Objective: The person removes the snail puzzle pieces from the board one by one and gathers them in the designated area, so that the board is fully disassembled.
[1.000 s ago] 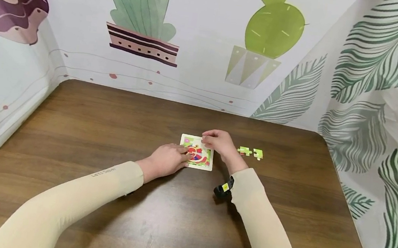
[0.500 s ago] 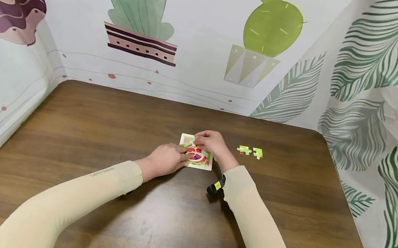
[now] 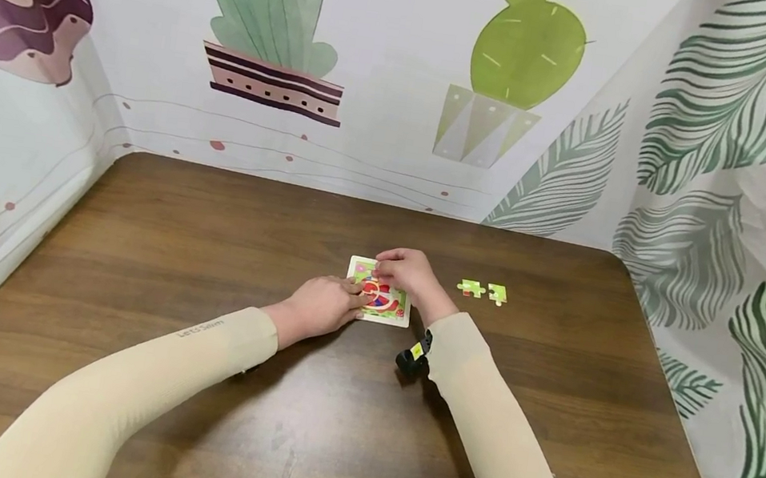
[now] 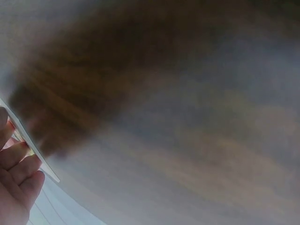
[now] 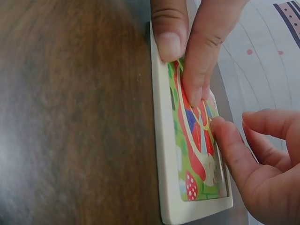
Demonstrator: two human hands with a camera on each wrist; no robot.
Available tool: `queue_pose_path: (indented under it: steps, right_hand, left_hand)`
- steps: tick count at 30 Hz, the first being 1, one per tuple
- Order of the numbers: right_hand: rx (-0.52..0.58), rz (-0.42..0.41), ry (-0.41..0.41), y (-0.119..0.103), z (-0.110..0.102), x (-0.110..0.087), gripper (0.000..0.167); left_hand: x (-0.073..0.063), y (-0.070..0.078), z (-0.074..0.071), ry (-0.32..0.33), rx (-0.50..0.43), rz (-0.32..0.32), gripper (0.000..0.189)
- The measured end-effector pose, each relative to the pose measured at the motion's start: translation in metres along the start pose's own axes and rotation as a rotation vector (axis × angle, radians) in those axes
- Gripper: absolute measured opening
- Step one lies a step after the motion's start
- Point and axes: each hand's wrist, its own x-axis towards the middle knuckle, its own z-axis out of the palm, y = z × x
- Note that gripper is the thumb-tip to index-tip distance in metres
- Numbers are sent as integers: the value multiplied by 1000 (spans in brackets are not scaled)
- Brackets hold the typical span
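A square jigsaw puzzle [image 3: 384,308] in a cream frame [image 5: 169,187] lies on the table, its picture red, blue and green. My left hand [image 3: 323,308] rests on it from the left, fingers extended over the picture; the left thumb [image 5: 168,40] sits at the frame's near edge. At the far side my right hand [image 3: 411,271] has curled fingers, its thumb tip right at the picture. It pinches a small puzzle piece, mostly hidden by the fingers. In the left wrist view the left fingers [image 4: 23,168] show beside the frame's edge.
Two loose green puzzle pieces, one [image 3: 472,289] beside the other [image 3: 497,294], lie to the right of the puzzle. The brown wooden table [image 3: 329,426] ends at a patterned cloth backdrop [image 3: 391,70] behind and at the sides. A small black device [image 3: 412,360] hangs at the right wrist.
My right hand has moved a little left over the puzzle's far edge, then nearly stopped there. The left hand stays on the puzzle; the loose pieces have kept their places.
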Motion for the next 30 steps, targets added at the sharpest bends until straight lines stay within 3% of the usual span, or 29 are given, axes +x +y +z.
queue_pose_path:
  steps: [9,30]
  right_hand:
    - [32,47,38,0,2,2,31]
    - [-73,4,39,-6,8,7,23]
  left_hand:
    - [-2,2,-3,22,12,15,38]
    - [-3,0,1,32,63,65,38]
